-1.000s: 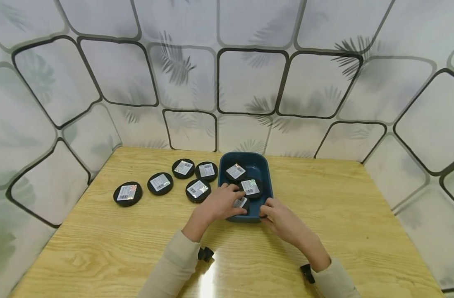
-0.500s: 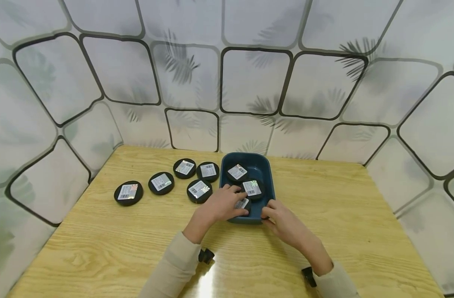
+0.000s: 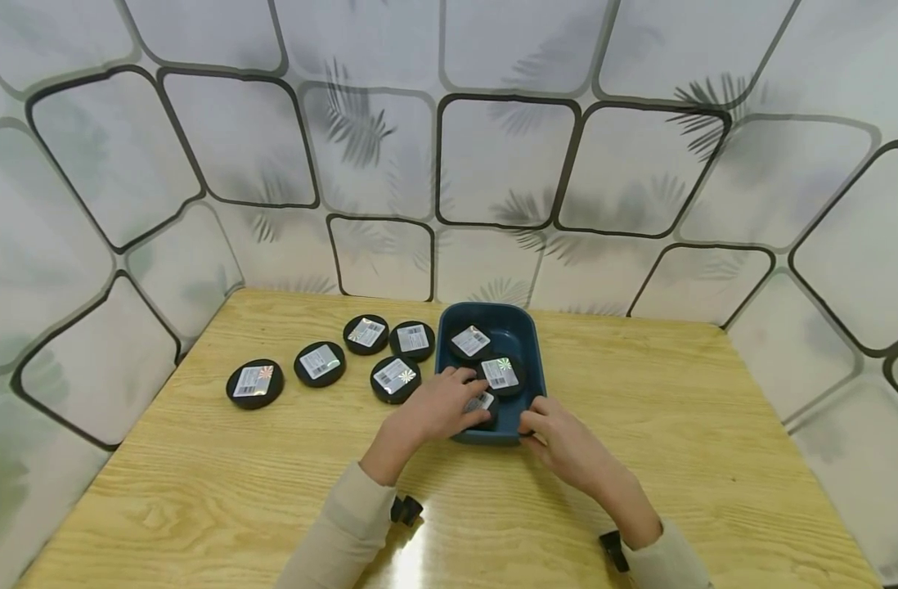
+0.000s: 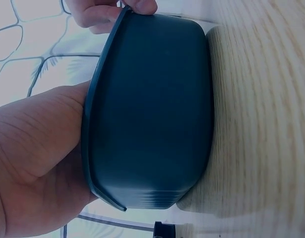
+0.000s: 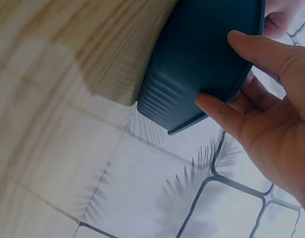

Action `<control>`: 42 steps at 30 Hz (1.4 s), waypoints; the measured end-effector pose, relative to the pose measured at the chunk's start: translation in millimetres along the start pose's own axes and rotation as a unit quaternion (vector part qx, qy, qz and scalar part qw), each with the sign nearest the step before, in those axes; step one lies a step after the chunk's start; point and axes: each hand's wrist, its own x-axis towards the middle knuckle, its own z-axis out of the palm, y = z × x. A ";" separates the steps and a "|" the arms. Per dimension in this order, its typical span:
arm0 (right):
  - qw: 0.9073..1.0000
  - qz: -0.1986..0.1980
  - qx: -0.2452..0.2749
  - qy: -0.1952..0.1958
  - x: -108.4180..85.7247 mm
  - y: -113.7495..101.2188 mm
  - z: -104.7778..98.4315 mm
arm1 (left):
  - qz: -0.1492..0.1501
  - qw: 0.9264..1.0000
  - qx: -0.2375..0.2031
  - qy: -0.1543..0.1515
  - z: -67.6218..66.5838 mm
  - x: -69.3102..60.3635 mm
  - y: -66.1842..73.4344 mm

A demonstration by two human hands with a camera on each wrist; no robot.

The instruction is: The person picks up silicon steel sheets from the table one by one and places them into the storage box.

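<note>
A dark blue plastic bin [image 3: 537, 364] stands on the table in the head view. Three flat round black discs with white barcode labels lie inside: a back disc [image 3: 470, 342], a middle disc [image 3: 501, 375] and a front disc [image 3: 482, 402]. My left hand [image 3: 436, 407] reaches over the bin's left front edge, thumb and fingers around the front disc, which it partly hides. At the right front corner my right hand [image 3: 564, 442] pinches the bin's rim. The right wrist view shows that hand's fingertips [image 5: 235, 35] against the bin's outer wall [image 5: 192, 64].
Several more labelled black discs lie left of the bin: one far-left disc [image 3: 254, 383], another disc [image 3: 320, 363], and a group with a back disc [image 3: 365, 334], a disc beside the bin [image 3: 412, 339] and a nearer disc [image 3: 395, 378]. Patterned walls [image 3: 504, 164] enclose the wooden table [image 3: 640, 368].
The whole head view has shifted very slightly. Both hands stay in place on the front disc and the bin's rim, and the discs lie as before.
</note>
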 end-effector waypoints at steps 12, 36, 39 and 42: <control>1.000 -0.003 -0.005 0.007 0.3 0.2 1.2 | 0.000 1.000 -0.028 0.014 -8.3 -8.9 -0.3; 1.000 -0.006 -0.002 0.025 -0.6 -1.2 4.7 | -0.084 0.990 -0.058 0.094 -16.1 -24.0 -39.9; 1.000 -0.007 -0.002 0.024 -0.5 -1.5 4.4 | -0.096 0.989 -0.066 0.088 -15.9 -26.1 -43.4; 1.000 -0.005 -0.002 0.020 -0.5 -1.9 4.0 | -0.106 0.988 -0.071 0.086 -14.5 -27.9 -47.4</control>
